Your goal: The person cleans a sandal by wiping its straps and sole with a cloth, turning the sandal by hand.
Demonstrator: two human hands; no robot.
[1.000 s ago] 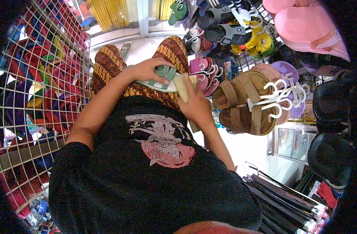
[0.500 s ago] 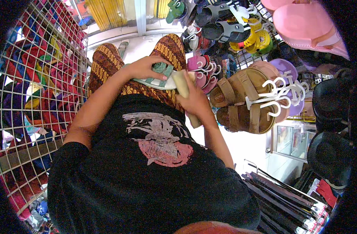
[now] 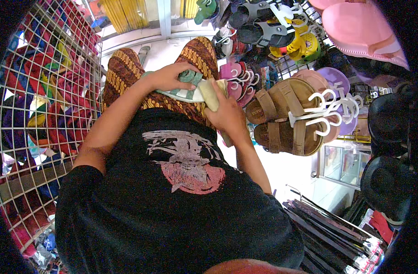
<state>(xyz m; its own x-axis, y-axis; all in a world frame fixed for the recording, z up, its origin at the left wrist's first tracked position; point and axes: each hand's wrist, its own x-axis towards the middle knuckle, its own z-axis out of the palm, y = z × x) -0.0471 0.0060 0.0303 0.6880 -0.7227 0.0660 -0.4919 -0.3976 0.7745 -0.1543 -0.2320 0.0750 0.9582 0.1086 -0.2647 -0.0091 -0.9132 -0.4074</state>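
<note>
Across my lap lies a green and white strappy sandal. My left hand is closed around its strap side, thumb over the top. In my right hand a pale yellowish cloth is pressed against the sandal's right end. Part of the cloth hangs below that hand, and the fingers' undersides are hidden. My knees are covered by brown patterned fabric.
To the left stands a wire grid with colourful goods behind it. Brown two-strap sandals on white hangers are close to my right arm. Pink footwear hangs upper right; dark belts are lower right. Another green sandal lies beyond my knees.
My right hand and the cloth have shifted slightly to the left over the sandal's end. The left hand keeps its hold almost unmoved.
</note>
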